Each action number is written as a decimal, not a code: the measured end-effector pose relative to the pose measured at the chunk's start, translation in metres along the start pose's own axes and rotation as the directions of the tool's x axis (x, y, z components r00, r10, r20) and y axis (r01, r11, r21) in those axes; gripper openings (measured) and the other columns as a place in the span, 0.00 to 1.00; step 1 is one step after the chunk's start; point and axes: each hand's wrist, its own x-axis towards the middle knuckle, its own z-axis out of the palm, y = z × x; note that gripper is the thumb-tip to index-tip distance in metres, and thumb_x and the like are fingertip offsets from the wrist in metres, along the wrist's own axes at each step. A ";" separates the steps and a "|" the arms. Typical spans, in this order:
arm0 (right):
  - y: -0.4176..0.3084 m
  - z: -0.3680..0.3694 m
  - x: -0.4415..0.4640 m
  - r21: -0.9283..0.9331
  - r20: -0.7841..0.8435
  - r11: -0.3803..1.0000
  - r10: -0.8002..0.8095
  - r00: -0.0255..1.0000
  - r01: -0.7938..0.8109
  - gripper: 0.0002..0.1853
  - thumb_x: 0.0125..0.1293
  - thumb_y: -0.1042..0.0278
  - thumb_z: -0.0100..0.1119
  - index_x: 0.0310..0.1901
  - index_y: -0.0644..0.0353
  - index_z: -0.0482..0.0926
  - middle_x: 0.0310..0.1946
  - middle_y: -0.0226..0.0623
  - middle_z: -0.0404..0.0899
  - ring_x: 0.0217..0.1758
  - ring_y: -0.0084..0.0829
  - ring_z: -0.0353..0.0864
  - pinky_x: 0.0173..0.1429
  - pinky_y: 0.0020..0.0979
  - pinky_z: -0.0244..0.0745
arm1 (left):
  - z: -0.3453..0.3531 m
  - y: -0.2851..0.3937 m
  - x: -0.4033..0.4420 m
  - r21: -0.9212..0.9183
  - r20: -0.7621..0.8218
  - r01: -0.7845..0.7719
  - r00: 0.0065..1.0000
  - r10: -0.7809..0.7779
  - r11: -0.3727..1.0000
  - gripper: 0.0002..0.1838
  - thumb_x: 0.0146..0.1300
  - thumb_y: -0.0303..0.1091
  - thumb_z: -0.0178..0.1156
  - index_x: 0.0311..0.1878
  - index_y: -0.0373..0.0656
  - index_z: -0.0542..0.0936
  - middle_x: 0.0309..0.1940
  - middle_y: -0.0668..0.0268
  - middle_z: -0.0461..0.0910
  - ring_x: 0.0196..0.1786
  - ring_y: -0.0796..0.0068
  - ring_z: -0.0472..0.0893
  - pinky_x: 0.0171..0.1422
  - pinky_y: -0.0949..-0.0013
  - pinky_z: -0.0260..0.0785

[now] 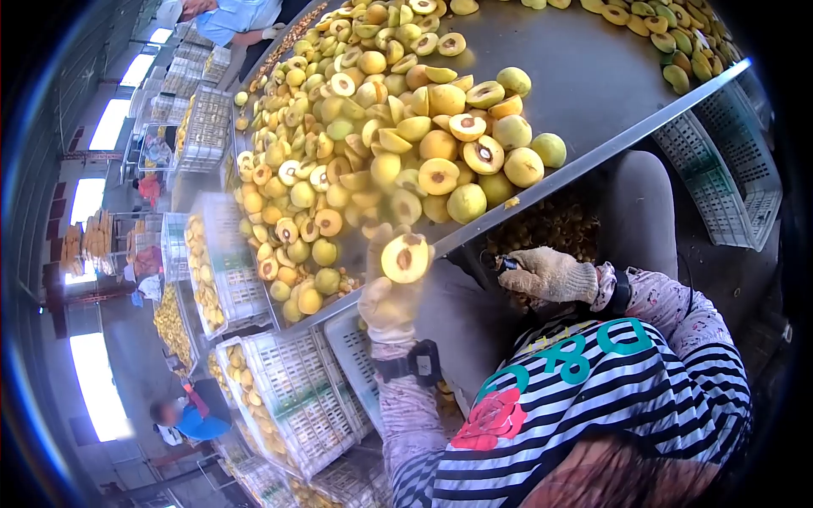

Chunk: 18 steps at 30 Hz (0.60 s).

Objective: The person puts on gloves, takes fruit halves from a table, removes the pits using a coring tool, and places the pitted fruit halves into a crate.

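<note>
My left hand (392,296), in a pale work glove, holds a halved yellow fruit (406,258) with its cut face and brown centre showing. It is at the metal table's near edge, beside the fruit pile. My right hand (546,275), also gloved, is closed around a small dark tool (507,263) to the right, above my lap. Halved and whole yellow-green fruits (439,175) are heaped on the metal table (584,76) in front of both hands.
White crates (296,406) of fruit stand at the left, below the table. A green-white crate (720,178) is at the right. Pits and scraps (550,230) lie under the table edge. Other people (241,19) (201,419) are at the far left.
</note>
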 end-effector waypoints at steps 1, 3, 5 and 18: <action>-0.002 0.003 0.000 0.043 -0.005 0.999 0.016 1.000 -0.016 0.19 0.75 0.49 0.59 0.49 0.61 0.79 0.28 0.34 0.80 0.24 0.25 0.79 0.29 0.28 0.75 | -0.001 -0.011 -0.003 -0.099 -0.050 0.009 0.999 -0.014 0.995 0.29 0.66 0.38 0.60 0.70 0.40 0.72 0.66 0.51 0.76 0.67 0.49 0.77 0.73 0.44 0.69; -0.010 0.007 -0.004 0.124 -0.036 0.992 0.014 0.999 -0.010 0.20 0.75 0.50 0.59 0.52 0.61 0.79 0.30 0.36 0.80 0.28 0.29 0.80 0.34 0.31 0.77 | -0.001 -0.032 -0.002 -0.161 -0.133 0.032 0.990 -0.054 0.986 0.25 0.75 0.51 0.54 0.61 0.40 0.79 0.58 0.54 0.81 0.60 0.54 0.80 0.63 0.50 0.78; -0.023 0.012 -0.012 0.015 -0.089 0.992 -0.125 0.988 0.127 0.21 0.74 0.51 0.60 0.55 0.62 0.78 0.33 0.40 0.81 0.35 0.34 0.82 0.42 0.35 0.78 | 0.018 -0.045 0.001 0.058 -0.272 0.037 0.962 -0.020 0.998 0.25 0.78 0.52 0.48 0.56 0.40 0.81 0.54 0.57 0.82 0.57 0.59 0.81 0.57 0.54 0.80; -0.038 0.022 0.001 -0.306 0.001 0.920 -0.257 0.966 0.245 0.24 0.75 0.48 0.57 0.54 0.64 0.79 0.43 0.53 0.84 0.47 0.49 0.84 0.52 0.42 0.78 | 0.037 -0.064 -0.012 0.696 -0.192 -0.015 0.959 0.206 0.718 0.30 0.82 0.51 0.43 0.60 0.29 0.78 0.55 0.55 0.83 0.54 0.67 0.82 0.62 0.66 0.74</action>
